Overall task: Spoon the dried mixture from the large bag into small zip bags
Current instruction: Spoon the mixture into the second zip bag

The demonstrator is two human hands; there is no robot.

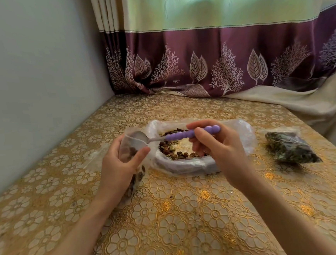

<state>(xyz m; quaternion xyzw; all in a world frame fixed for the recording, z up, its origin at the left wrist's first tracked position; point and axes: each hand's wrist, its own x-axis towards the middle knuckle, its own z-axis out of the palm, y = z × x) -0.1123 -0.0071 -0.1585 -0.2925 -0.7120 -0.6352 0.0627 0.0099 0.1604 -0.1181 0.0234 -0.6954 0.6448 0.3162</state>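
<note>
The large bag (242, 135) lay open at the middle of the table (190, 216), its clear, crinkled plastic rolled down into a thick rim around a shallow layer of brown and greenish dried mixture (172, 154). To the right of the large bag, well apart from it, a filled small bag (291, 147) of dark mixture lay flat on the gold, flower-embossed tablecloth. Behind the large bag a glossy purple curtain (218, 63) printed with pale leaves and branches hung down to the table edge, and a plain grey wall (38, 77) stood to its left.

Just left of the large bag, the left hand (118, 167) held a small zip bag (130, 146) of thin clear plastic, fingers and thumb curled round it, its mouth upward; some mixture showed inside. The right hand (216, 143), over the large bag and hiding part of its contents, pinched the beaded lilac handle of a spoon (191, 134), whose metal bowl sat in the small zip bag's mouth.
</note>
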